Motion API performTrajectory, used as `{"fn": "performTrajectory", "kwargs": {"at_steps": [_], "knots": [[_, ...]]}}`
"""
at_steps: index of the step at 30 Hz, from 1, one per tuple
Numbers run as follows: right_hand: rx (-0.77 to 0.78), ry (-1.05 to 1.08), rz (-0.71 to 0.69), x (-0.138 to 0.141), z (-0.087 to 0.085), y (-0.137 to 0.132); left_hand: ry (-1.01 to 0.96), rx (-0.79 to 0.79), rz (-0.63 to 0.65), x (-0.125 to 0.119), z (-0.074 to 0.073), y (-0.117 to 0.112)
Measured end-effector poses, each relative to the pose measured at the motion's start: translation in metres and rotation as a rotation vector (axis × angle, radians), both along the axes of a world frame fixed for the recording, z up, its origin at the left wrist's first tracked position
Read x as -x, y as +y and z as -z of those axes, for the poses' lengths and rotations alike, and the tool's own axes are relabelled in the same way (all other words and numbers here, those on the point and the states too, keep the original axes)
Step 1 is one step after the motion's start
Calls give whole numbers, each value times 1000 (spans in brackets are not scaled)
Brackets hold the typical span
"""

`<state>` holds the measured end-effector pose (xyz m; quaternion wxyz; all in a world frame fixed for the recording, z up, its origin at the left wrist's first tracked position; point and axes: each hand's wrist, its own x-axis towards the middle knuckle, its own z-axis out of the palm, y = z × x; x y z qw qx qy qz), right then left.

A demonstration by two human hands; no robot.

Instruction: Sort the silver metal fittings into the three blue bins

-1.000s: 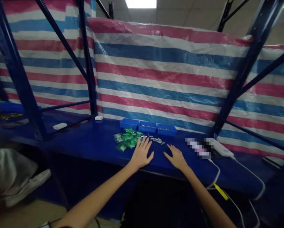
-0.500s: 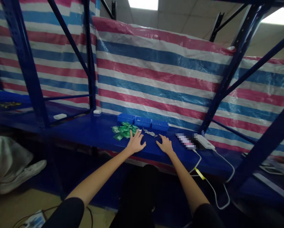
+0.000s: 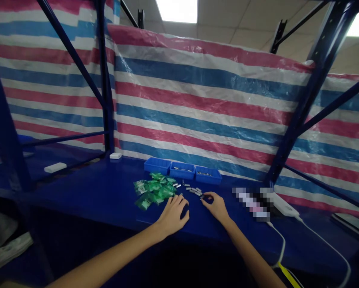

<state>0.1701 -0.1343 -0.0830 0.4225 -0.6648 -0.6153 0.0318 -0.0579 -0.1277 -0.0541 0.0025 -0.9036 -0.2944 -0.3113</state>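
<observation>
My right hand [image 3: 217, 207] has its thumb and index finger closed around the end of a small silver metal cylinder [image 3: 202, 196] on the blue table. Several similar metal cylinders [image 3: 193, 190] lie loosely just beyond it. My left hand [image 3: 173, 214] rests over the table with its thumb apart from the fingers, holding nothing that I can see. Its fingertips are close to a heap of green-and-clear plastic packets [image 3: 157, 188], which spreads out to the left.
Three blue bins stand in a row at the back: a left bin [image 3: 157, 165], a middle bin [image 3: 182, 171] and a right bin [image 3: 208, 175], the last two with small metal parts. A blurred phone [image 3: 253, 204] and white power bank [image 3: 284, 206] with cables lie right. Blue rack posts [image 3: 105, 80] frame the table.
The view has come closer to the table. My right thumb and index finger have moved in and closed on a metal cylinder. My left hand stays beside the packets, fingers less spread.
</observation>
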Motion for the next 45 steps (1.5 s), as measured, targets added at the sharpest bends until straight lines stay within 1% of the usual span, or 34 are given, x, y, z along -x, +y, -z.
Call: {"fn": "performTrajectory", "kwargs": {"at_steps": [2,4,6,8,10,11,14,16,18,20,22,26,28,32,34,36,38,40,42,45], "knots": [[14,48,-32,1,-3,3,-41,34,29,-1,-7,5],[42,69,-68,2,-10,6,-58,46,59,-6,-16,13],[72,71,-101,3,-21,9,-85,56,51,-13,-27,23],[77,83,-103,3,-36,12,-114,84,30,-23,-36,35],[43,125,-94,4,-52,18,-142,113,5,-36,-43,48],[20,152,-113,5,-60,22,-147,128,4,-43,-46,55],[-62,199,-270,9,-79,43,-197,203,28,-64,-49,80],[-144,197,-329,12,-86,59,-310,250,37,-74,-48,97],[-208,211,-323,16,-86,73,-385,280,22,-80,-46,112],[-225,250,-305,19,-82,81,-419,309,17,-81,-42,121],[-211,286,-307,23,-75,82,-440,337,32,-80,-37,122],[-194,330,-313,31,-65,74,-481,347,49,-78,-32,113],[-214,338,-313,33,-65,69,-458,276,46,-77,-34,108],[-291,337,-289,31,-70,67,-312,36,74,-72,-44,101],[-297,390,-275,29,-70,69,-234,-60,104,-68,-46,101],[-261,483,-300,29,-70,72,-180,-109,115,-66,-45,104],[-210,590,-351,29,-69,74,-193,-92,89,-64,-41,109],[-178,695,-371,30,-68,75,-256,-34,52,-62,-37,115],[-177,792,-340,30,-69,75,-306,14,41,-61,-35,120],[-184,914,-268,29,-72,76,-324,54,66,-62,-36,121]]}}
